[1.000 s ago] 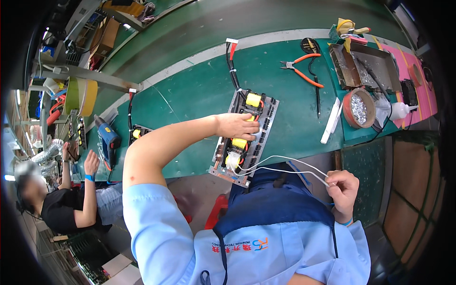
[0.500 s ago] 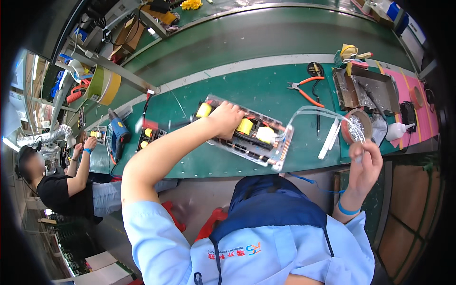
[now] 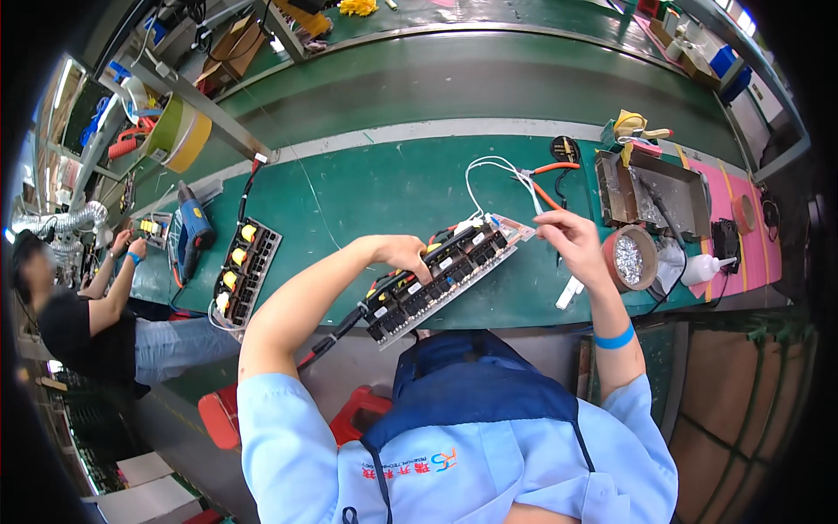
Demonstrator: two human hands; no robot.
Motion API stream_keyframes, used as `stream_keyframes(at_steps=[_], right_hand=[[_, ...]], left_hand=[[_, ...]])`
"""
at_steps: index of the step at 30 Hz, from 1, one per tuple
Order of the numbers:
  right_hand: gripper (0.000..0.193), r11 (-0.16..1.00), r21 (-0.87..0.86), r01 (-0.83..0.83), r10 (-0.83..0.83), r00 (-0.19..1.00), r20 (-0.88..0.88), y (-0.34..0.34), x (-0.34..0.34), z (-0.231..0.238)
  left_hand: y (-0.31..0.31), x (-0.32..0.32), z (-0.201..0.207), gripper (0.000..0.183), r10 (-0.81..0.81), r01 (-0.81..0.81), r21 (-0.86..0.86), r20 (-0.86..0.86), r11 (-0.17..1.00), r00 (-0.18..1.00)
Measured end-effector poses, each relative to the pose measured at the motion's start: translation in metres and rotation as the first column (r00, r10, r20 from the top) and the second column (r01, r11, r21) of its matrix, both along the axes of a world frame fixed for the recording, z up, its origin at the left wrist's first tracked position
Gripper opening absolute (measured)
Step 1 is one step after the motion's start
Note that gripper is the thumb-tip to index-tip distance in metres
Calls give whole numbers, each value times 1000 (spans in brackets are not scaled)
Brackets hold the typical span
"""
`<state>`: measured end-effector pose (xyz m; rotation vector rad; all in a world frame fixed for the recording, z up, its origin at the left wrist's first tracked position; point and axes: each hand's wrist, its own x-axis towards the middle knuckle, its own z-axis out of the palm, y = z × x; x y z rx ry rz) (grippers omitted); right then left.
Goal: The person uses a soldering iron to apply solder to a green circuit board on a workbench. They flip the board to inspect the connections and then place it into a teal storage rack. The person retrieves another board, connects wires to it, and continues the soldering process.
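Observation:
My left hand grips the upper edge of a long circuit board, which is tilted so that its row of black components faces me. Yellow parts show partly behind the fingers. A thick black-and-red cable trails from the board's left end. Thin white wires loop up from its right end and come back down to my right hand, whose fingertips are pinched around their ends. Those ends are mostly hidden by the fingers. A second board with yellow coils lies to the left on the green bench.
Orange-handled cutters lie beyond my right hand. To the right are a bowl of small shiny parts, a divided metal tray, white strips and a white bottle. A heat gun and a co-worker are at left.
The board has swung from lying nearly flat to a tilted position, its right end now raised away from me. My right hand has moved left from the bowl toward the board with the white wires.

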<state>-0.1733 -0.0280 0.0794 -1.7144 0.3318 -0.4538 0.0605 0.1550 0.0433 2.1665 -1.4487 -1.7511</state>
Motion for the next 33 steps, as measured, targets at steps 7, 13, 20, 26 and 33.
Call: stream_keyframes(at_steps=[7,13,20,26,33], right_hand=[[15,652,-758,-26,98,994,50,-8,52,-28],[19,829,-300,-472,351,857,-378,-1,61,-18],[19,805,-114,-582,475,748,-464,1,60,-13],[21,738,-329,-589,453,794,-406,3,62,-20],[23,722,-195,-664,513,703,-493,2,68,-12]], left_hand=[[2,11,-3,50,41,-40,8,-60,999,997],[2,7,1,56,-18,17,-2,-56,1000,998],[-1,-2,7,60,-101,102,40,-21,994,995],[0,-2,7,60,-60,63,48,-47,997,997],[0,-3,1,62,-75,76,60,-24,995,997]])
